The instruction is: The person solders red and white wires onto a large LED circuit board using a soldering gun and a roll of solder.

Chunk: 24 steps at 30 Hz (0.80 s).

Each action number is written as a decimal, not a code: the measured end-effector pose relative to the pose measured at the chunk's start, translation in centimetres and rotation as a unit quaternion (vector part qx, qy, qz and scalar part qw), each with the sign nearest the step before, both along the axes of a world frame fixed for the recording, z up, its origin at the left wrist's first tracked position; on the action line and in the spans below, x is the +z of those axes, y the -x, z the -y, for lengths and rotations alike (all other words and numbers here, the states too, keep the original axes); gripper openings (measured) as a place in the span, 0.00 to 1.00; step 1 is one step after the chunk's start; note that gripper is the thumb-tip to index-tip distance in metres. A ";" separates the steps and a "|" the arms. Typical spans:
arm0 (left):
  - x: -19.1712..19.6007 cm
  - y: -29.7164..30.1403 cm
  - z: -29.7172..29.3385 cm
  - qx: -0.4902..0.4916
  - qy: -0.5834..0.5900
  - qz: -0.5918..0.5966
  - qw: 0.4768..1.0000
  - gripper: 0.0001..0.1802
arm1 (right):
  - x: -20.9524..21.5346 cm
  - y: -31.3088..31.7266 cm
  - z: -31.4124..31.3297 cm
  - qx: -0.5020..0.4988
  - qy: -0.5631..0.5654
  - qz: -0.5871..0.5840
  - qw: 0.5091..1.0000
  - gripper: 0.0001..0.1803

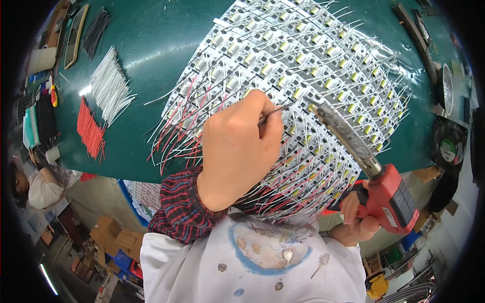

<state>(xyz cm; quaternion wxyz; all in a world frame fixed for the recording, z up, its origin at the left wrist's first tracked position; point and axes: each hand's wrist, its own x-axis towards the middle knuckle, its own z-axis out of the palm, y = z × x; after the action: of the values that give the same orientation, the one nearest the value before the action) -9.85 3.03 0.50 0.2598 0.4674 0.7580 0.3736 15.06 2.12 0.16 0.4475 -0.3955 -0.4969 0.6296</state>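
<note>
A: What does the left hand (237, 146) grip?
B: Tweezers (275, 112), pinched shut, tips on the circuit-board panel (303, 65) covering the green tabletop (151, 40).
A: And the right hand (356, 217)?
B: Clenched around a red soldering iron (369, 171), tip beside the tweezers.
</note>
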 end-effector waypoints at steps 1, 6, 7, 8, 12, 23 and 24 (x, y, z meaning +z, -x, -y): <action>-0.1 0.1 -0.1 0.001 -0.004 0.023 1.000 0.06 | -0.1 -0.3 0.0 -0.001 0.000 0.001 1.000 0.46; -0.3 0.0 0.0 0.010 -0.006 0.024 1.000 0.07 | -0.7 -0.2 0.6 0.017 0.019 0.037 0.999 0.45; -0.4 0.0 0.0 0.009 -0.005 0.023 1.000 0.07 | -0.8 0.0 0.9 -0.036 0.059 -0.018 0.997 0.44; -0.4 0.0 0.0 0.009 -0.004 0.024 1.000 0.07 | -0.8 0.0 0.8 -0.035 0.059 -0.017 0.997 0.44; -0.2 -0.1 -0.1 0.006 -0.002 0.010 1.000 0.07 | -0.1 -0.2 -0.1 0.033 0.003 0.063 0.997 0.41; -0.2 0.1 -0.2 -0.003 -0.021 -0.019 1.000 0.07 | 0.0 -0.1 -0.3 0.039 -0.046 0.095 0.994 0.40; -0.2 0.1 -0.2 -0.001 -0.012 -0.014 1.000 0.07 | 0.0 0.0 -0.2 0.037 -0.042 0.095 0.994 0.41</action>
<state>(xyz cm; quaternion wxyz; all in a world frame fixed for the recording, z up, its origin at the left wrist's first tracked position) -9.92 3.24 0.34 0.2442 0.4762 0.7564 0.3761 15.03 2.31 0.17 0.3908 -0.4158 -0.5776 0.5838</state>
